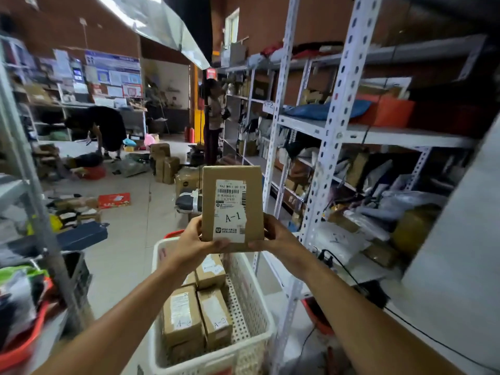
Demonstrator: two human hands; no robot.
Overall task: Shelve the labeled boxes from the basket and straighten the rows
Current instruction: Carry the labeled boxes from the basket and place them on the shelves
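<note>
Holding box (232,204) marked A-1 upright above basket (251,301), left hand (193,243) and right hand (276,236) both clamped on its lower corners. More boxes (197,309) inside basket, shelf (351,131) just right.

Pale tiled floor (130,239) strewn with parcels, dark reddish-brown walls (265,20), grey slotted-metal shelving (335,136) along the right (crammed with packages), a bright window (232,25) far back.
</note>
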